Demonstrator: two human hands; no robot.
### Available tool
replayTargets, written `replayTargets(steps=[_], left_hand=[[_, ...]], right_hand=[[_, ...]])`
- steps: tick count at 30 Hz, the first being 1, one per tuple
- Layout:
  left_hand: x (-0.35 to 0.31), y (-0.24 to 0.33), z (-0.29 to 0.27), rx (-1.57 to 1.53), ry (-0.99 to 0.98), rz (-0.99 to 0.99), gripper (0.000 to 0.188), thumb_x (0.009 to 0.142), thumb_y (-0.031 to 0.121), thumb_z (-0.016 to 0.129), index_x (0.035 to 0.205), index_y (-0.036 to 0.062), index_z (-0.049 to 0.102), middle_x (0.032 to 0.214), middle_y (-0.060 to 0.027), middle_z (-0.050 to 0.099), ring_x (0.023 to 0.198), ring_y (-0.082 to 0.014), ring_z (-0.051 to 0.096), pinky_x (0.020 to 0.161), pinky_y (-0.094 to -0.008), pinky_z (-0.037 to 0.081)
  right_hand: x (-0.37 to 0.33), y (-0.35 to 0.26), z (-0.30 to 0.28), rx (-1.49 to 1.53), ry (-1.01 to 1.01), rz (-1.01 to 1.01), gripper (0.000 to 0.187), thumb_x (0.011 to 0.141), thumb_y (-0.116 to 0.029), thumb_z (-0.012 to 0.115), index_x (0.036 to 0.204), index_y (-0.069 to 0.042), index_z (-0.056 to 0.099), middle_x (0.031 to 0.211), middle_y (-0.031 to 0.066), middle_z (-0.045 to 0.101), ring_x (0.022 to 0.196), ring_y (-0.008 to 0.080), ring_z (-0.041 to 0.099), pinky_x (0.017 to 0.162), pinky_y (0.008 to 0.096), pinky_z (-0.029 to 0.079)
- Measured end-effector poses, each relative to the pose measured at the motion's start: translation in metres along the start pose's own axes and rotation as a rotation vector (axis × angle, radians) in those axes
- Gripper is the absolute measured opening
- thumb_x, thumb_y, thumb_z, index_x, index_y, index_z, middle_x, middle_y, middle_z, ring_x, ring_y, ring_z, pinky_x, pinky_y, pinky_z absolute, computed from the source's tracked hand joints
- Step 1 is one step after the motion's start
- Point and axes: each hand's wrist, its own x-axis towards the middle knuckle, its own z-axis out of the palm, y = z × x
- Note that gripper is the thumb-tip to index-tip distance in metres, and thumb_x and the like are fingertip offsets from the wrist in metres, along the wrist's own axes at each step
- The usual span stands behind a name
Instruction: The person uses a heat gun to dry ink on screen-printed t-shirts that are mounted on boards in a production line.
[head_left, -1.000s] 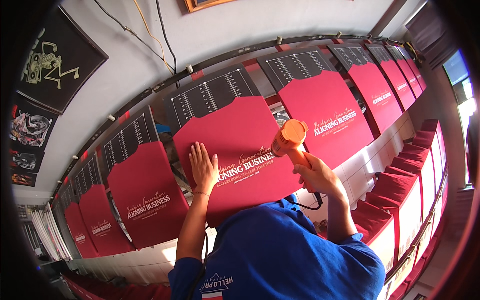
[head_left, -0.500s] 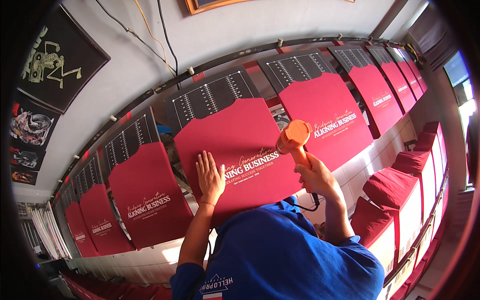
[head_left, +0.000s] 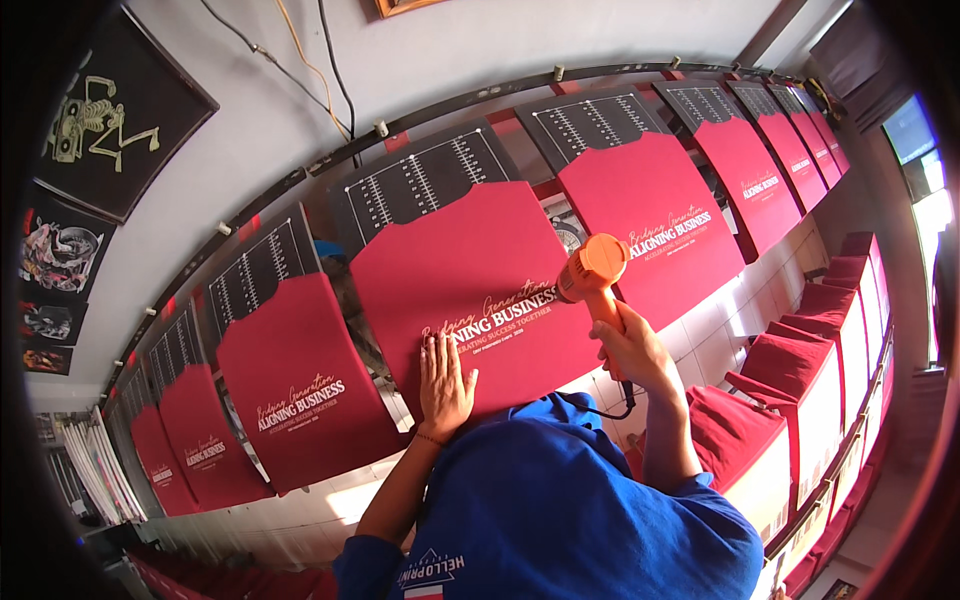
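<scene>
A red shirt (head_left: pixel 455 245) lies stretched over a black board (head_left: pixel 410 180) marked with white ruled scales. White lettering (head_left: pixel 505 318) is printed across the shirt's lower half. My left hand (head_left: pixel 446 385) rests flat on the cloth, fingers straight, its fingertips over the left end of the lettering. In my right hand (head_left: pixel 640 350) is an orange heat gun (head_left: pixel 597 268), gripped by its handle. The gun's nozzle points left, close above the right end of the print. A dark cord hangs from the handle.
More boards with printed red shirts stand in a row on both sides, such as one red shirt (head_left: pixel 285 370) at left and another red shirt (head_left: pixel 645 220) at right. Behind the boards runs a dark rail (head_left: pixel 470 108). Red cloths (head_left: pixel 725 435) cover another row at lower right.
My left hand has slid toward me and slightly right across the shirt, uncovering the upper start of the lettering. The heat gun has shifted slightly right and stays in my right hand.
</scene>
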Motion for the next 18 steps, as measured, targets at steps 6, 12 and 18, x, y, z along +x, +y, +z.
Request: replayTargets(steps=[6, 12, 18], left_hand=[[-0.022, -0.023, -0.005, -0.094, 0.02, 0.01, 0.074, 0.1, 0.034, 0.054, 0.155, -0.0059, 0.024, 0.162, -0.0262, 0.025, 0.15, -0.0436, 0.024, 0.122, -0.0553, 0.021], [-0.025, -0.027, -0.002, -0.093, 0.016, -0.05, 0.073, 0.101, 0.035, 0.053, 0.155, -0.0062, 0.025, 0.163, -0.0251, 0.023, 0.151, -0.041, 0.022, 0.123, -0.0538, 0.019], [-0.028, -0.03, -0.01, -0.108, 0.003, 0.046, 0.074, 0.1, 0.038, 0.053, 0.153, -0.0069, 0.029, 0.161, -0.0247, 0.028, 0.151, -0.0392, 0.023, 0.123, -0.0514, 0.019]], right_hand=[[-0.025, -0.001, 0.022, -0.014, -0.159, 0.016, 0.036, 0.101, -0.028, 0.057, 0.121, 0.001, 0.057, 0.095, 0.0056, 0.068, 0.068, 0.009, 0.061, 0.059, 0.026, 0.053], [-0.038, 0.006, 0.059, -0.059, -0.042, 0.006, 0.036, 0.101, -0.026, 0.057, 0.125, 0.001, 0.055, 0.095, 0.0058, 0.068, 0.072, 0.0089, 0.061, 0.06, 0.0261, 0.053], [-0.042, 0.005, 0.069, 0.033, -0.056, 0.0, 0.033, 0.1, -0.023, 0.057, 0.124, 0.0, 0.056, 0.09, 0.0054, 0.067, 0.068, 0.0089, 0.06, 0.056, 0.0262, 0.052]])
